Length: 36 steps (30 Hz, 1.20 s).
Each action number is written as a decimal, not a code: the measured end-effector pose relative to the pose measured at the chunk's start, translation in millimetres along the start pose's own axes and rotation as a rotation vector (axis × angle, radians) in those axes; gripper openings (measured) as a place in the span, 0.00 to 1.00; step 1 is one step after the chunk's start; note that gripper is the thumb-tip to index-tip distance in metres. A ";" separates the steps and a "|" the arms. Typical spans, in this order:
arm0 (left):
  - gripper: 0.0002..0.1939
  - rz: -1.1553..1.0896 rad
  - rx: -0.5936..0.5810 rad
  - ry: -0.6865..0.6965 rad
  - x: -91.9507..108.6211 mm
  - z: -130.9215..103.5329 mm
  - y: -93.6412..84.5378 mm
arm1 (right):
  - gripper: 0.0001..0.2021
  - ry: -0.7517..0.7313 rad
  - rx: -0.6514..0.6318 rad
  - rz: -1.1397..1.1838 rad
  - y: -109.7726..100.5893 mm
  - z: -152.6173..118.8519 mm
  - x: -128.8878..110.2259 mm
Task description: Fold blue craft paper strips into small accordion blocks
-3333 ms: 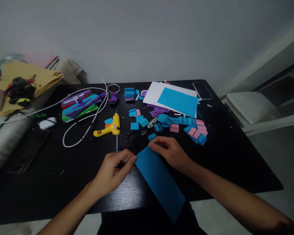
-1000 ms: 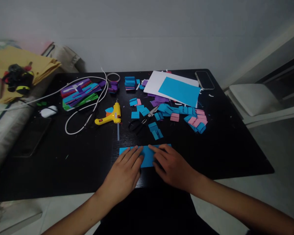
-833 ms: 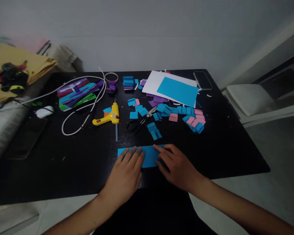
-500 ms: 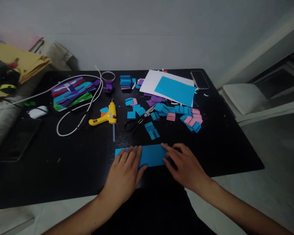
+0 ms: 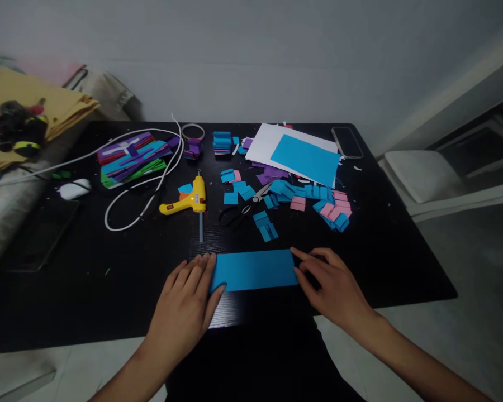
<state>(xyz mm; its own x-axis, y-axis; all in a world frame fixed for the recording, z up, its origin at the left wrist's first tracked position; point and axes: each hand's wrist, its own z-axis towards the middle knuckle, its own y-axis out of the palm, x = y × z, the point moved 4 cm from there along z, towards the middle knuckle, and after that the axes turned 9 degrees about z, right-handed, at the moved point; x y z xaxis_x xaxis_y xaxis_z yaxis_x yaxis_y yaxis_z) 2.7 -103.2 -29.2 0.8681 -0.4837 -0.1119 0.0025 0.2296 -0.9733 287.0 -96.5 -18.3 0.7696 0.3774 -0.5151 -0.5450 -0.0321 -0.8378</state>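
A blue paper strip lies flat near the front edge of the black table. My left hand rests palm down over its left end, fingers laid out flat and thumb on the lower edge. At the right end, my right hand touches the strip's edge with its index finger and thumb, the fingers apart. Beyond the strip lie small folded blue pieces, scissors and a yellow glue gun with a glue stick in it.
A white sheet with a blue sheet on it lies at the back, beside a phone. Pink pieces are at right. A white cable loops near stacked coloured strips and a white mouse.
My left hand has slid left along the blue strip to its left end, uncovering more of it. My right hand stays at the right end. The view has shifted slightly.
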 end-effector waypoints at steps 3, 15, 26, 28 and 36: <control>0.29 -0.021 0.000 -0.003 0.2 1.2 -0.3 | 0.08 -0.006 0.028 -0.014 -5.3 2.8 0.6; 0.27 -0.063 0.009 -0.035 -0.8 1.4 0.7 | 0.12 -0.049 -0.205 -0.096 69.5 81.9 -73.2; 0.28 -0.091 -0.016 -0.068 -0.4 0.3 1.3 | 0.18 0.114 -0.123 -0.163 58.2 70.4 -44.1; 0.28 -0.093 -0.032 -0.068 -1.4 0.5 1.4 | 0.18 0.132 -0.110 -0.164 48.5 65.1 -34.9; 0.29 -0.102 -0.053 -0.073 -1.9 -1.3 2.4 | 0.21 0.271 -0.119 -0.195 13.1 41.7 3.3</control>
<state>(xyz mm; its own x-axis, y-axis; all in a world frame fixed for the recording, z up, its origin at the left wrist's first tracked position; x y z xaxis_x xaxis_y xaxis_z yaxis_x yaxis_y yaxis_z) 0.4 -102.8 -31.6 0.8986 -0.4388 0.0017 0.0684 0.1364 -0.9883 268.5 -57.1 -23.4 0.9245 0.1286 -0.3589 -0.3484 -0.0971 -0.9323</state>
